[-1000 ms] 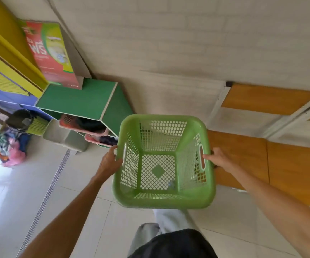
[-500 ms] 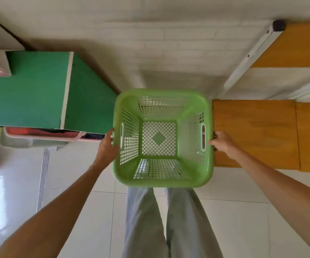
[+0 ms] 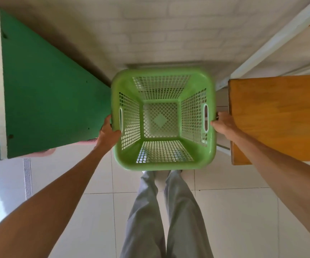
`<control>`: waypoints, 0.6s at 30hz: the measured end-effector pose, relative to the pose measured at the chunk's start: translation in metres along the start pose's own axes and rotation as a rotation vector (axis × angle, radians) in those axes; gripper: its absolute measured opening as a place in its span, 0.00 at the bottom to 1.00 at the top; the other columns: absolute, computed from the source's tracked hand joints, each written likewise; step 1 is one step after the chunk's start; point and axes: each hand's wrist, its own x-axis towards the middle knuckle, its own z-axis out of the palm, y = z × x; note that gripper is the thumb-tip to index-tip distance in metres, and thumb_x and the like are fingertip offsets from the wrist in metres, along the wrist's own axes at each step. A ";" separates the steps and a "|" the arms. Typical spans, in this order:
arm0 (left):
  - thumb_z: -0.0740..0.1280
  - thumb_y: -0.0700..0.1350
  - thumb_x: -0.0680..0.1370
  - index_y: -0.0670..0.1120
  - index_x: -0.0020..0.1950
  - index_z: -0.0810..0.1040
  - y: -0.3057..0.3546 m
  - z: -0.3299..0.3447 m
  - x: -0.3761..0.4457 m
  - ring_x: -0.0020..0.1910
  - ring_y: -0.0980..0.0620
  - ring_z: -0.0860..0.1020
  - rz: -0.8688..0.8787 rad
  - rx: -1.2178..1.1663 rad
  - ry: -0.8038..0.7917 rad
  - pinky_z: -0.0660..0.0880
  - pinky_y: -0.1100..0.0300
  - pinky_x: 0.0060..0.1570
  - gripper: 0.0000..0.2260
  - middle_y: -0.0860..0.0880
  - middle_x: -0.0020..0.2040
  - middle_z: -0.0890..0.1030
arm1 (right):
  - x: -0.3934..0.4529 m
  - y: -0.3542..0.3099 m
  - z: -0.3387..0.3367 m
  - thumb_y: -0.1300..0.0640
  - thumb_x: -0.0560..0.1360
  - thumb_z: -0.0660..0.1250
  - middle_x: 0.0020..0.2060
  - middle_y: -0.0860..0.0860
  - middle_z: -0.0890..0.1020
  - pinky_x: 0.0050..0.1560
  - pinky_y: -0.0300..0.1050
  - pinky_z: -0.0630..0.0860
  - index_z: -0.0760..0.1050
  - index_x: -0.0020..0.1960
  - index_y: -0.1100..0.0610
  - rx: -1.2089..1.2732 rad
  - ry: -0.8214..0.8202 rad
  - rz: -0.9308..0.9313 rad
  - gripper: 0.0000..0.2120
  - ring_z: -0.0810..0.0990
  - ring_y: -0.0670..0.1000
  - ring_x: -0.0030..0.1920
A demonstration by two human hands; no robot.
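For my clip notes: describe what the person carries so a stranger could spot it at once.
Facing the white brick wall, find the gap between the dark green cabinet, left, and the orange wooden tabletop, right. There the left hand and right hand grip the side rims of a light green plastic basket. It alone has lattice walls and slot handles.

The basket (image 3: 163, 165) was between the cabinet (image 3: 48, 108) on its left and the board (image 3: 277, 116) on its right — wall (image 3: 159, 34) behind it, legs (image 3: 165, 211) before it. The left hand (image 3: 107, 133) held its left rim, the right hand (image 3: 224, 122) its right.
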 end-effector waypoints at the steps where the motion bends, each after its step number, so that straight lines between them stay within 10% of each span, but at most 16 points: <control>1: 0.65 0.33 0.73 0.50 0.77 0.60 0.000 0.001 0.005 0.49 0.42 0.80 -0.005 -0.012 -0.004 0.81 0.44 0.47 0.34 0.49 0.47 0.78 | 0.005 -0.002 0.003 0.67 0.76 0.65 0.48 0.58 0.82 0.39 0.48 0.80 0.78 0.52 0.65 -0.009 -0.001 0.002 0.07 0.81 0.55 0.42; 13: 0.69 0.40 0.75 0.52 0.77 0.59 -0.007 0.007 0.040 0.55 0.43 0.78 -0.022 -0.018 -0.006 0.74 0.56 0.43 0.33 0.43 0.60 0.77 | 0.035 -0.009 0.011 0.70 0.72 0.66 0.47 0.61 0.83 0.39 0.49 0.80 0.79 0.50 0.68 -0.059 -0.011 0.019 0.07 0.83 0.59 0.46; 18: 0.71 0.53 0.70 0.52 0.77 0.58 0.014 -0.007 0.027 0.61 0.43 0.75 0.000 0.044 -0.066 0.76 0.44 0.60 0.38 0.46 0.64 0.74 | 0.012 -0.020 0.013 0.65 0.74 0.69 0.48 0.58 0.81 0.28 0.41 0.74 0.70 0.64 0.64 -0.108 0.062 -0.112 0.20 0.81 0.55 0.40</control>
